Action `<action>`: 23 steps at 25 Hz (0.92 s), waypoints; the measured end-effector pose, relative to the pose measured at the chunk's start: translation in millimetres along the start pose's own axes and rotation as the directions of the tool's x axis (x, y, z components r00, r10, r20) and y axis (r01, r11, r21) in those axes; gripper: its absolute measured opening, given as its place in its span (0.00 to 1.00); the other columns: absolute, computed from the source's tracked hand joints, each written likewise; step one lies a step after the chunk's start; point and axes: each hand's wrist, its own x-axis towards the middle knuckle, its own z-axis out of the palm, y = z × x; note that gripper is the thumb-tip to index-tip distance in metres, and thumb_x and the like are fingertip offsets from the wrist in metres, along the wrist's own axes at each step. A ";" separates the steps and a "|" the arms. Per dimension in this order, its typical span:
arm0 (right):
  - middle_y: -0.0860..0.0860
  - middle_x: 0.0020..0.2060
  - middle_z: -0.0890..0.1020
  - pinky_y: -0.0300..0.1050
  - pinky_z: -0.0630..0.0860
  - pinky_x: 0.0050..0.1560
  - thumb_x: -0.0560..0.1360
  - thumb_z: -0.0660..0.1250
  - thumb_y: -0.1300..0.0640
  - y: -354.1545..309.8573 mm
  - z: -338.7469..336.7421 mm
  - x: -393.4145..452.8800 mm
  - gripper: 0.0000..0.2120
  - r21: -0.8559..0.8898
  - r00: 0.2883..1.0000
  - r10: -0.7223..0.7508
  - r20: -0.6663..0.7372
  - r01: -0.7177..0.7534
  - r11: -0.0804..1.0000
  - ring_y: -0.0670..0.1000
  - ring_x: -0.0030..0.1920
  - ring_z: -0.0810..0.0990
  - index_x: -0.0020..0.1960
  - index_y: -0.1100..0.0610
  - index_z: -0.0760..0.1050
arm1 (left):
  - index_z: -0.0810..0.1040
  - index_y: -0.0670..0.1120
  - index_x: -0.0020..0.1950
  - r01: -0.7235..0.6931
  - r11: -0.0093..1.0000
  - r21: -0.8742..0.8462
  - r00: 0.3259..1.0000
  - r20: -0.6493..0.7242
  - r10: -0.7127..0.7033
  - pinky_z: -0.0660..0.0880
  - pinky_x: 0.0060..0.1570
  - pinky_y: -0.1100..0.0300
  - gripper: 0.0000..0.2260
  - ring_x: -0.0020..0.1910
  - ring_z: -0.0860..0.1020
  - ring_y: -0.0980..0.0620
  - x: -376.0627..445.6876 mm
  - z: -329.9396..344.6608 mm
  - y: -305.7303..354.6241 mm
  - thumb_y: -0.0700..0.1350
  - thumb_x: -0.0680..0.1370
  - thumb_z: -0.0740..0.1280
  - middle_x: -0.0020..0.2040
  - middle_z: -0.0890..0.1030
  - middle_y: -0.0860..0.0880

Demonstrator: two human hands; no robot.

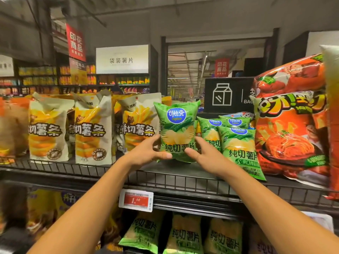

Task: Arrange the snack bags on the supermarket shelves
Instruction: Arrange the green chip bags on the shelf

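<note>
1. Both hands are on one small glossy green chip bag with a blue round logo point(177, 132). It stands upright on the dark shelf with a wire front rail point(165, 178), roughly mid-shelf, in the gap between two groups of bags.
2. Left hand point(146, 153) holds the bag's lower left edge: thumb curled across the front near the bottom, the other fingers tucked round behind where I can't see them.
3. Right hand point(203, 153) does the same on the lower right edge, thumb pressed on the front, fingers wrapped to the side and back.
4. Just to the right sit more green chip bags of the same kind point(236, 143), leaning back in a little cluster, the front one almost touching the right wrist.
5. Further right is a big orange-red snack bag point(289, 125), way bigger than the rest.
6. To the left is a row of cream-and-yellow fries bags point(91, 129), upright.
7. A red-and-white price tag reading 1.00 point(136, 199) hangs on the shelf edge, and below it are more green bags on the lower shelf point(185, 235).
</note>
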 end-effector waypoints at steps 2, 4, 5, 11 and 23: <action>0.43 0.63 0.74 0.43 0.70 0.62 0.82 0.62 0.47 0.7 -0.1 -1.6 0.22 -0.034 1.000 -0.003 0.009 0.003 0.999 0.46 0.62 0.74 0.74 0.52 0.66 | 0.71 0.54 0.71 0.014 1.000 0.008 1.000 0.005 -0.014 0.78 0.50 0.62 0.32 0.60 0.80 0.54 -1.4 0.9 1.1 0.49 0.69 0.78 0.62 0.81 0.54; 0.42 0.59 0.74 0.41 0.69 0.57 0.83 0.60 0.45 1.5 -1.7 -2.3 0.20 -0.060 1.000 0.003 -0.001 -0.003 0.998 0.46 0.59 0.74 0.71 0.52 0.68 | 0.72 0.57 0.69 0.047 0.999 -0.008 0.999 -0.010 -0.047 0.75 0.43 0.63 0.31 0.59 0.80 0.54 -1.4 2.1 2.4 0.52 0.69 0.78 0.61 0.82 0.54; 0.43 0.59 0.74 0.42 0.69 0.57 0.83 0.59 0.43 2.6 -2.2 -2.7 0.20 -0.064 1.000 0.010 -0.004 -0.010 0.998 0.46 0.58 0.74 0.70 0.52 0.69 | 0.73 0.58 0.68 0.062 0.998 -0.029 0.998 -0.009 -0.063 0.74 0.40 0.64 0.29 0.57 0.81 0.55 -0.8 2.4 2.0 0.52 0.68 0.77 0.60 0.82 0.54; 0.52 0.62 0.79 0.51 0.74 0.60 0.82 0.57 0.40 5.6 -1.9 -2.3 0.22 -0.099 0.999 0.038 0.002 -0.037 0.994 0.52 0.58 0.77 0.67 0.55 0.70 | 0.74 0.57 0.65 0.096 0.995 -0.023 0.994 0.059 -0.095 0.75 0.36 0.66 0.24 0.51 0.82 0.60 2.3 1.5 -1.2 0.52 0.70 0.76 0.57 0.84 0.57; 0.51 0.65 0.77 0.35 0.79 0.39 0.78 0.66 0.42 11.7 -52.2 14.7 0.27 0.184 0.997 0.079 0.014 -0.080 0.980 0.44 0.55 0.80 0.73 0.51 0.66 | 0.63 0.59 0.72 -0.055 0.996 0.066 0.998 -0.028 0.057 0.77 0.54 0.67 0.43 0.56 0.79 0.66 47.3 10.8 14.4 0.60 0.60 0.78 0.65 0.75 0.55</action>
